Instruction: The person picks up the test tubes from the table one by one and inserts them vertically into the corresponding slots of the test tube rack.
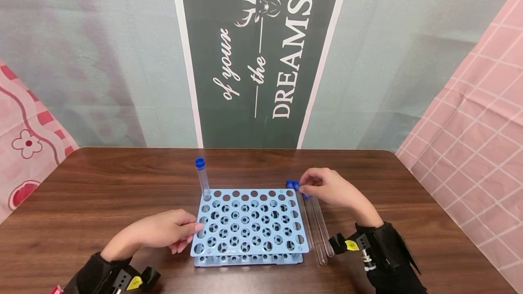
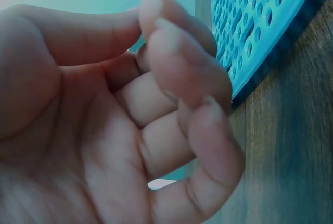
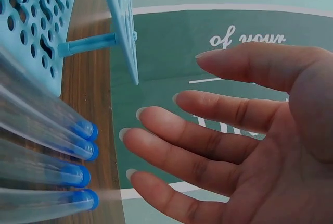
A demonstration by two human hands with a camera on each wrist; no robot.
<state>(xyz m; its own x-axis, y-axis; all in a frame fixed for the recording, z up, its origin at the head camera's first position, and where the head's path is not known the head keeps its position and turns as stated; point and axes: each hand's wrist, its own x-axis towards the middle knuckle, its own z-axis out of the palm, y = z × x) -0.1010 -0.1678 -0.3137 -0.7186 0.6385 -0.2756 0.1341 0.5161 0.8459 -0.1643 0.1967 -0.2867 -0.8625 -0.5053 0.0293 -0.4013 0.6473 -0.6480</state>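
Note:
A light blue test tube rack (image 1: 250, 228) stands on the table, with rows of round holes in its upper plate. My left hand (image 1: 169, 230) holds the rack's left edge, thumb over the rim and the other fingers curled below. In the left wrist view its curled fingers (image 2: 190, 62) cover part of the rack. One clear test tube with a blue cap (image 1: 199, 163) stands upright in the back left hole. Several capped test tubes (image 1: 316, 230) lie along the rack's right side. Over their caps hovers my right hand (image 1: 328, 187), its fingers spread and holding nothing in the right wrist view.
The dark wood table (image 1: 122, 180) extends around the rack on all sides. Behind it hangs a grey-green cloth (image 1: 261, 135) with white lettering. Pink patterned cloths hang at the left and right.

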